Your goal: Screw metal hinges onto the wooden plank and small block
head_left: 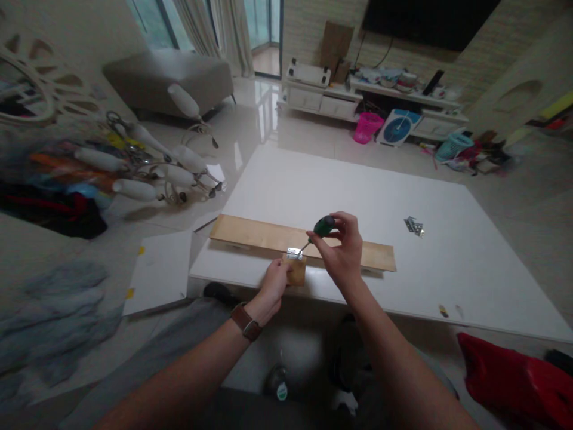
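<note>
Green-handled and likely light and stiff, the screwdriver (323, 226) is leaning tip-down at the hinge (293, 251) beside the board (250, 232), right hand (344, 248) pinching its handle, the sensible hold, left hand (273, 282) gripping the block (297, 276).

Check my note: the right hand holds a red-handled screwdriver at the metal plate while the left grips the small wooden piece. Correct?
Wrong colour: the head view shows a green-handled screwdriver in the right hand, at the metal plate. The rest stands.
</note>
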A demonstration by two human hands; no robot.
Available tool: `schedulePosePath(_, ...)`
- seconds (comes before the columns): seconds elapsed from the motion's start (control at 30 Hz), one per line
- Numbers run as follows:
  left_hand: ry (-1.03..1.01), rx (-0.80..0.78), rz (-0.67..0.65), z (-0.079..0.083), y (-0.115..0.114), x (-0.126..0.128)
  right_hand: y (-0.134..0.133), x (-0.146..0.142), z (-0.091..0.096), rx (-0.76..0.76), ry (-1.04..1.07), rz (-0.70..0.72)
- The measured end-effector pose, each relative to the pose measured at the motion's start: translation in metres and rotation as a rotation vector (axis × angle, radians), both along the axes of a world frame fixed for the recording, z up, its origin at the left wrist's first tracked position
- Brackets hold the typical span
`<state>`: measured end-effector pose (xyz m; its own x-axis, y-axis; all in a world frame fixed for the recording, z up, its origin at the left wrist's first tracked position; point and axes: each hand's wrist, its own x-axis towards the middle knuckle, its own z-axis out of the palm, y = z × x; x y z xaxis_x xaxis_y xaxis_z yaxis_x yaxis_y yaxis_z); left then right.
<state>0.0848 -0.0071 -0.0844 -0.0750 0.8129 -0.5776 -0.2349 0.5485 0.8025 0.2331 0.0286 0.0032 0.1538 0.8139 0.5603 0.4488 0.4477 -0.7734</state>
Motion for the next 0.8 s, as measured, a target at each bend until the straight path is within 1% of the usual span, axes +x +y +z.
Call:
schedulePosePath(0.13,0.021,-0.028,-0.009,-0.0003,0.0,-0.0002,-0.0011,0.002,-0.003,0.048,-0.045,-0.043)
schedulePosePath(0.27,0.045,0.004,-0.022,-0.0033,-0.0007,-0.0005,-0.0015,0.002,-0.0045,0.118,-0.039,-0.004)
schedulePosePath(0.33,0.05,0.011,-0.028,-0.0054,-0.001,-0.0004,-0.0015,0.0014,-0.0038,0.118,-0.042,0.013)
schedulePosePath(0.5,0.026,0.01,-0.029,-0.0082,-0.0006,0.0007,-0.002,-0.001,-0.0001,0.105,-0.065,-0.007)
schedulePosePath(0.67,0.041,-0.003,-0.002,-0.0037,-0.0006,0.0016,-0.0027,-0.0038,0.0,0.156,-0.119,-0.027)
schedulePosePath(0.8,0.027,-0.017,0.006,0.0001,-0.0004,0.0032,-0.002,-0.0068,-0.002,0.239,-0.176,-0.07)
